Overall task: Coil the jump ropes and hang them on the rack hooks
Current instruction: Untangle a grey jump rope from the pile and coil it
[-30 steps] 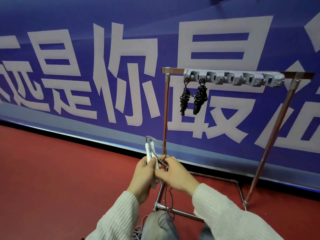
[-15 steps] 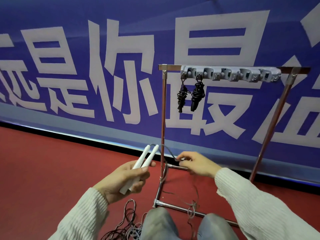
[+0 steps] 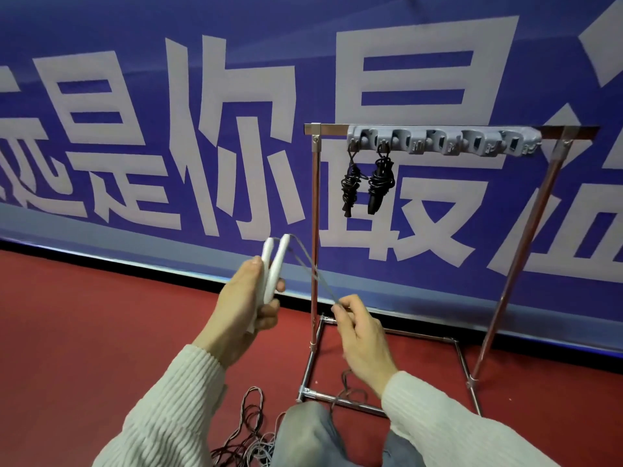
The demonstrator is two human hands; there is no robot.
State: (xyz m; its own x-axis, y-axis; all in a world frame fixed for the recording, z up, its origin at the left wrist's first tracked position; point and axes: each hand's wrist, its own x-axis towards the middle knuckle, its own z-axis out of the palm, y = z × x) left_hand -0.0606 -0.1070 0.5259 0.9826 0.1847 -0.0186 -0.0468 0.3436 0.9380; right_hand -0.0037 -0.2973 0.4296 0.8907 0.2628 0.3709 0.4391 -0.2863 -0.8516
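red gym floor with a big blue banner behind, white characters all over it. a chrome rack stands right in front of the banner, with a grey hook strip along its top bar. 2 black jump ropes are already coiled and hanging on the 2 leftmost hooks; the rest of the hooks look free.

the left hand is closed round both white handles of the rope being worked on, handles side by side and pointing up and away. the thin grey cord leaves the handle tops and runs down to the right hand, which has it pinched between thumb and fingertips, so it's pulled fairly straight between the 2 hands. below that the cord drops to the floor near the person's knees, where a loose tangle of cords lies. can't tell how many ropes are in that pile.

handling-wise: my guess is the cord is light, thin and floppy, probably a bit slick, so it'll spring out of loops unless kept under tension. the handles are the only stiff bit, so keep them as the anchor in 1 hand and wrap with the other, feeding the cord through a light pinch. main risk i'd say is the slack snagging in the floor tangle.
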